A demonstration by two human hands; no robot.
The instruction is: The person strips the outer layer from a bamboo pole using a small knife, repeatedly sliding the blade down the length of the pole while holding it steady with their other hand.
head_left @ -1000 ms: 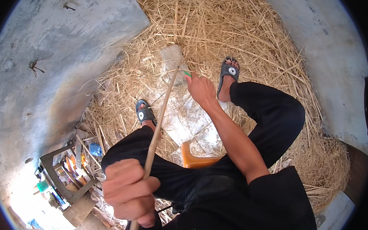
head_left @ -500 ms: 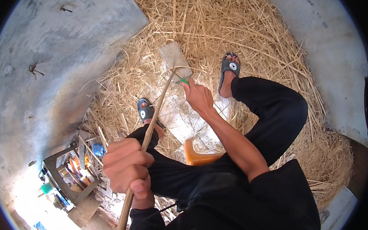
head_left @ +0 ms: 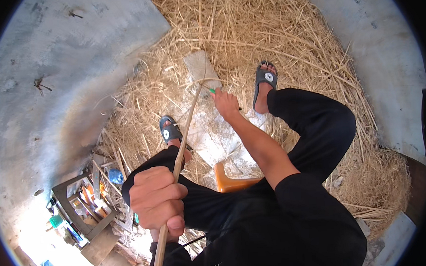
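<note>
The long, tan, wooden stick is entering at 7 o'clock, its near end being cut off by the lower edge, and is running up to just short of 12. The bare left hand, between 7 and 8 o'clock, is gripping it in a full fist; the fingers are wrapping right round, the thumb is lying below them, and the palm is staying out of sight. An orange, smooth-surfaced, angular seat piece is showing at 5 o'clock, the rest being covered by black cloth trousers.

The bare right hand, near 1 o'clock, is holding a small green tool in curled fingers; the back of the hand is hiding most of the grip. Only a short green part is showing beside the stick's far end; any blade is too small to make out, and contact cannot be confirmed. A thin, pale strip is crossing there, its attachment being unclear.

Beyond, a grey, rectangular, stone-like block is lying at 12 o'clock among loose, straw-coloured shavings. At 8 o'clock, glare is obscuring items around a brown wooden frame.
</note>
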